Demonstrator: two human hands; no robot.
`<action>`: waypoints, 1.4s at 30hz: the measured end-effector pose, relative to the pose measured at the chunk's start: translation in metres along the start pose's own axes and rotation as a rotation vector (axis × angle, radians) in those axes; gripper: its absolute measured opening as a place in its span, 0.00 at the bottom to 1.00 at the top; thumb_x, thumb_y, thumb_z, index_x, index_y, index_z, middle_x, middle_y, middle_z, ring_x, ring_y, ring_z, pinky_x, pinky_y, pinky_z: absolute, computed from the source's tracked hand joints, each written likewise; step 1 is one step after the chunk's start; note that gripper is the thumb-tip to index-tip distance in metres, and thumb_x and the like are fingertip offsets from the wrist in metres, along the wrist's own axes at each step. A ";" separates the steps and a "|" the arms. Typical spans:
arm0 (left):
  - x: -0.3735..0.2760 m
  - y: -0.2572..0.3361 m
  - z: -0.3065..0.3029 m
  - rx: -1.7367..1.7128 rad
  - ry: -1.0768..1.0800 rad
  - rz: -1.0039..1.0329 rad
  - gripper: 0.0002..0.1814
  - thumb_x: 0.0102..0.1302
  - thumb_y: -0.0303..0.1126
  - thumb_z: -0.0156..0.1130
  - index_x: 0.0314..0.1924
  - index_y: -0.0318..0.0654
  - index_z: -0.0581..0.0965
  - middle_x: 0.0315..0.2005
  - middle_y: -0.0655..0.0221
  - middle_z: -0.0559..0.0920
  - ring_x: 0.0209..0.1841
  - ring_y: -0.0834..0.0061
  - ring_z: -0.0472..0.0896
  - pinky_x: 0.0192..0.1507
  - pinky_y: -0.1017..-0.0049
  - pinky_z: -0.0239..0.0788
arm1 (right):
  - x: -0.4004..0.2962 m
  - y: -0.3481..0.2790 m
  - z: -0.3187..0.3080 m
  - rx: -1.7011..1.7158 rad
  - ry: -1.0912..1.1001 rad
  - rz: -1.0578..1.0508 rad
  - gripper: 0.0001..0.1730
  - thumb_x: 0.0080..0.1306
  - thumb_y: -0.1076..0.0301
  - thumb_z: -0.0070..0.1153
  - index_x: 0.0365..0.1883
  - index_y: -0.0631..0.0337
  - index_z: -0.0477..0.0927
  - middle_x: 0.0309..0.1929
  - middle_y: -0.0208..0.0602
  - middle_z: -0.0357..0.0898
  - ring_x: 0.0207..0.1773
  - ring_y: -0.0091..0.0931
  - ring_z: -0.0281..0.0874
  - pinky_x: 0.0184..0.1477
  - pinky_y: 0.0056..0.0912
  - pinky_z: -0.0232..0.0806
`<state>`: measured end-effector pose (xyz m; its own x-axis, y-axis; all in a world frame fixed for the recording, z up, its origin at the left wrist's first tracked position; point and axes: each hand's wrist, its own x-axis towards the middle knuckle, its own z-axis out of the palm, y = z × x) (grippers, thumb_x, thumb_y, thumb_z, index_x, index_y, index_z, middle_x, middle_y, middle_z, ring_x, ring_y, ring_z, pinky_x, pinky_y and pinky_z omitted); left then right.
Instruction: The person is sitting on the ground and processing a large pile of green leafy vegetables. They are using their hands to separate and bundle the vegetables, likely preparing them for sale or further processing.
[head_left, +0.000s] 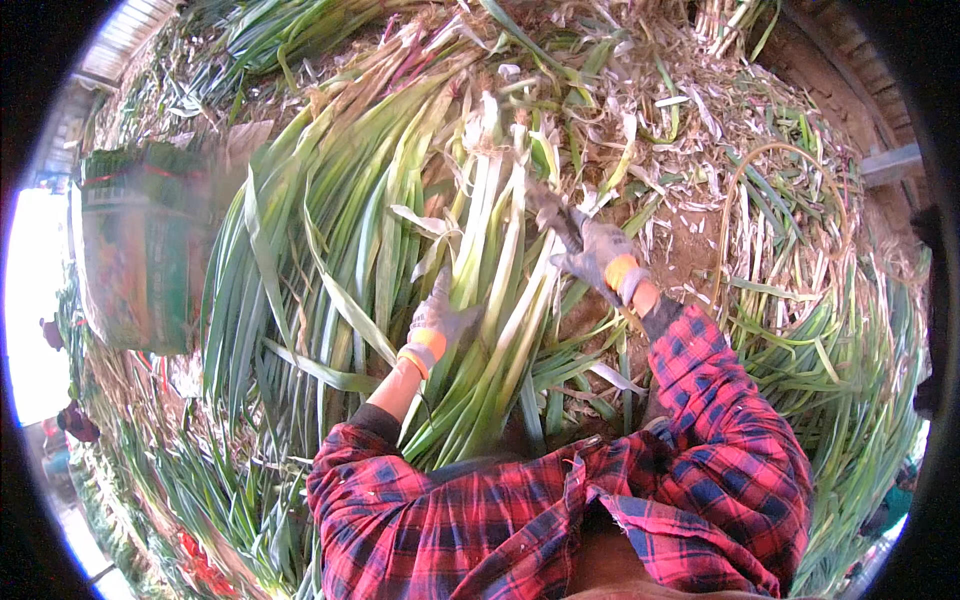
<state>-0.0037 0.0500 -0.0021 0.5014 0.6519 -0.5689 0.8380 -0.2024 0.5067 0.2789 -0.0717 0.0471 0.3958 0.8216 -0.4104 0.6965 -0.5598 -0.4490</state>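
Observation:
Before me lies a heap of long green onions (337, 225), with broad green leaves and pale stems. My left hand (439, 322), in a grey glove with an orange cuff, rests on a few of them, index finger and thumb apart. Under and beside it run white-stemmed onions (484, 195), their root ends pointing away from me. My right hand (596, 251), gloved alike, is just right of the pale stems. Its dark fingers are blurred and stand apart from the thumb; I see no onion gripped there.
A green printed sack or container (142, 255) stands at left. Dry peelings and leaf scraps (697, 135) litter the brown ground at upper right, where a thin looped band (724, 225) rises. More green onions (847, 360) lie at right. People (79, 421) are partly visible at the left rim.

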 end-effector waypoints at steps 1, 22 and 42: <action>-0.001 0.005 -0.002 0.031 -0.016 -0.028 0.57 0.56 0.56 0.71 0.78 0.43 0.52 0.60 0.45 0.77 0.61 0.51 0.78 0.62 0.62 0.68 | -0.011 -0.007 -0.002 -0.003 -0.023 -0.025 0.53 0.53 0.41 0.67 0.75 0.47 0.61 0.44 0.54 0.84 0.46 0.48 0.83 0.48 0.47 0.74; 0.009 -0.011 0.070 0.187 -0.174 0.392 0.38 0.67 0.52 0.58 0.70 0.39 0.63 0.51 0.42 0.80 0.55 0.49 0.79 0.58 0.58 0.70 | 0.000 -0.103 0.000 -0.159 -0.156 -0.340 0.55 0.52 0.36 0.65 0.75 0.45 0.60 0.40 0.51 0.84 0.43 0.48 0.83 0.46 0.49 0.75; 0.083 0.015 -0.128 0.646 0.562 -0.080 0.57 0.52 0.54 0.74 0.76 0.46 0.56 0.68 0.50 0.67 0.69 0.52 0.67 0.66 0.54 0.61 | 0.017 -0.098 -0.004 -0.152 -0.107 -0.142 0.54 0.53 0.37 0.66 0.72 0.57 0.63 0.46 0.57 0.83 0.52 0.50 0.81 0.56 0.46 0.71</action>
<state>0.0235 0.1946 0.0410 0.3977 0.9126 -0.0954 0.9099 -0.4056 -0.0867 0.2201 -0.0024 0.0874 0.2276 0.8703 -0.4369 0.8258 -0.4102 -0.3871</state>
